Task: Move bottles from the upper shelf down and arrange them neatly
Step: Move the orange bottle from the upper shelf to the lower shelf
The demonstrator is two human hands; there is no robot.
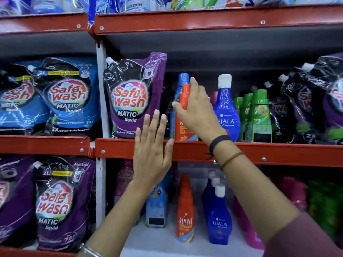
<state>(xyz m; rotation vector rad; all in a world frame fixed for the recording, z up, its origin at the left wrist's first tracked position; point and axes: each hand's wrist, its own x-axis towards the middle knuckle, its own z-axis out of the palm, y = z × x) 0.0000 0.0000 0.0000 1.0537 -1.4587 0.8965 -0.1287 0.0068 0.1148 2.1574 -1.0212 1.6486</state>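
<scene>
the orange bottle (185, 115) stands upright at the front of the upper shelf (185, 151), tall and slim with a stepped orange cap and a printed label with a small flower near its base. the right hand (196, 110) is wrapped around its neck and cap, thumb on the left side and fingers around the right. just behind it stands a light blue bottle (182, 80) with a blue cap. to the right is one dark blue ujala bottle (226, 115) with a white cap, then three green bottles (258, 117) in a row. the left hand (151, 145) is flat and spread wide, holding nothing, fingers up across the red shelf edge beside a purple safewash pouch (133, 97).

on the lower shelf (157, 238) stand one orange revive bottle (185, 210), three dark blue ujala bottles (217, 214) lined front to back, one pale blue bottle (156, 206) and pink bottles (246, 227) whose count i cannot tell.
</scene>
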